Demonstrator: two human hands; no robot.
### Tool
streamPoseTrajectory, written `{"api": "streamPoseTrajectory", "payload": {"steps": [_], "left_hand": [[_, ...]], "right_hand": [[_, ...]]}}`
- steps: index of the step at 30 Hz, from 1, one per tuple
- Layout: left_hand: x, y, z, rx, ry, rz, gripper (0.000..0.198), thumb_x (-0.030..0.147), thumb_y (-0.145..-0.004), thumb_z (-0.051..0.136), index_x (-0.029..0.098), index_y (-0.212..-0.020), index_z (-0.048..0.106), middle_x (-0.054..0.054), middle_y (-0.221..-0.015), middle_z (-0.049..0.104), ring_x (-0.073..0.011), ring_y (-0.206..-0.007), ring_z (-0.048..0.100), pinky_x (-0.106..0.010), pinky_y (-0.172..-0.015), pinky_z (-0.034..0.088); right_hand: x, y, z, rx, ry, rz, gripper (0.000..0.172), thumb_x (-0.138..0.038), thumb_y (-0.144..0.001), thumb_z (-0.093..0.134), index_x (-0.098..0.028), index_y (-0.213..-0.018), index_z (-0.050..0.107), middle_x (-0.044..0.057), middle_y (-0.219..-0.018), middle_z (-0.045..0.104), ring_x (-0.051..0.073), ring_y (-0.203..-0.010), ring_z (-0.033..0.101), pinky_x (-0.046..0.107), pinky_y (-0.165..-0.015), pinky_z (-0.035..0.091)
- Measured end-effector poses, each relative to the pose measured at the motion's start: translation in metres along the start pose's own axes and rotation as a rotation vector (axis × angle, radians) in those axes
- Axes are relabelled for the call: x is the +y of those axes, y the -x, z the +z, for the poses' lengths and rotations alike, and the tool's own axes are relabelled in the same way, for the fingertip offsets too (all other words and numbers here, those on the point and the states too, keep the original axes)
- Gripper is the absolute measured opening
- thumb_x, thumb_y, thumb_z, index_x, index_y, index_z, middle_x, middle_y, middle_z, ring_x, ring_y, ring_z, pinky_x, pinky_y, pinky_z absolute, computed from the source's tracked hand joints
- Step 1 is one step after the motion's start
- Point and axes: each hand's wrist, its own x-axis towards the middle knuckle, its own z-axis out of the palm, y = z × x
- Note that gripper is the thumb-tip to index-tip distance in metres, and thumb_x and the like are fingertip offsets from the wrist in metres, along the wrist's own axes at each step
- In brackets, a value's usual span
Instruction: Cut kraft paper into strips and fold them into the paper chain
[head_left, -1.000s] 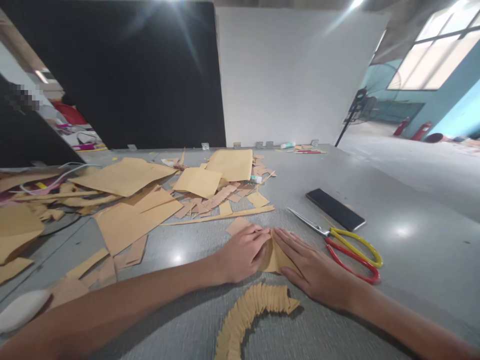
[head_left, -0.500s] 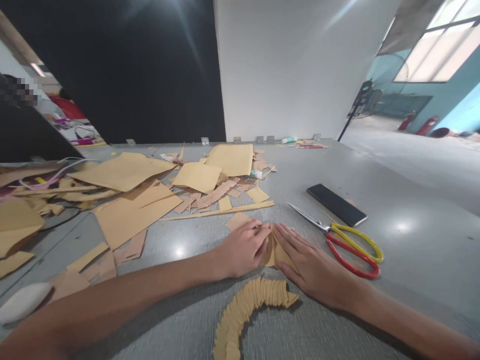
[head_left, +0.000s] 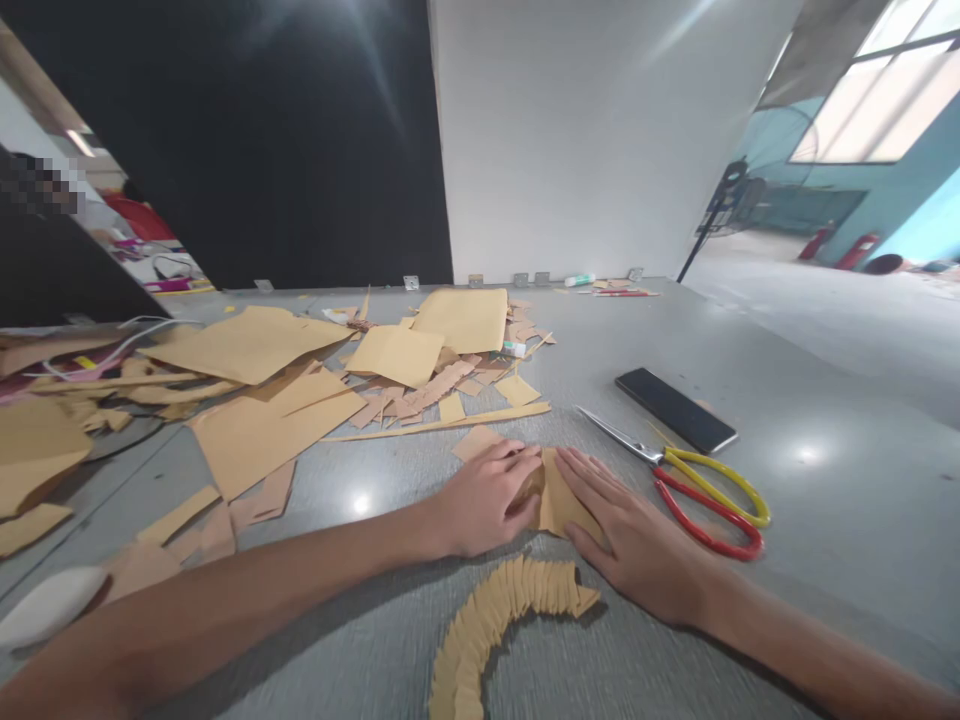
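A small piece of tan paper (head_left: 555,500) lies on the grey table between my hands. My left hand (head_left: 487,500) is closed at its left side, fingers curled against the paper's edge. Stretched out flat, my right hand (head_left: 619,520) presses on the paper's right part and covers some of it. Just below, nearer me, a curved chain of folded paper (head_left: 499,605) rests on the table and runs out of the bottom of the view. To the right lie scissors (head_left: 660,455) with one yellow and one red handle.
A black phone (head_left: 675,410) lies beyond the scissors. Paper sheets (head_left: 277,420) and scraps (head_left: 420,395) are heaped at the left and back. A white rounded object (head_left: 49,605) sits by my left forearm. An upright black and white panel (head_left: 555,150) bounds the table's far edge.
My right hand has slid slightly to the right across the paper, so more of the paper shows between my hands. My left hand stays nearly in place.
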Motion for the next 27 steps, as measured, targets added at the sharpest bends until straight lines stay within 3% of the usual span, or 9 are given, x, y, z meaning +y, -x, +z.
{"api": "streamPoseTrajectory", "payload": {"steps": [10,21,27], "left_hand": [[-0.001,0.003,0.012,-0.083,-0.118,0.000,0.052,0.033,-0.110,0.026,0.006,-0.151,0.043,-0.015,-0.160,0.041,-0.0233,-0.153,0.031,-0.039,-0.126,0.028],[0.002,0.005,0.013,-0.111,-0.158,-0.020,0.055,0.035,-0.110,0.027,0.004,-0.153,0.040,-0.017,-0.162,0.036,-0.0262,-0.154,0.027,-0.041,-0.127,0.025],[0.003,0.006,0.010,-0.123,-0.119,-0.054,0.054,0.035,-0.110,0.026,0.006,-0.154,0.040,-0.015,-0.163,0.035,-0.0242,-0.155,0.025,-0.039,-0.128,0.022]], "right_hand": [[0.002,0.000,-0.001,-0.009,0.056,-0.062,0.071,-0.034,-0.105,0.045,-0.012,-0.165,0.014,0.014,-0.168,0.024,0.029,-0.155,0.021,0.051,-0.124,0.029],[-0.005,-0.004,-0.003,-0.010,0.130,-0.056,0.066,-0.034,-0.105,0.042,-0.001,-0.160,0.027,0.023,-0.163,0.032,0.032,-0.153,0.028,0.051,-0.122,0.035],[-0.006,0.002,-0.001,0.015,0.093,-0.016,0.067,-0.035,-0.104,0.043,-0.004,-0.162,0.025,0.021,-0.164,0.031,0.031,-0.153,0.027,0.051,-0.123,0.034]]}}
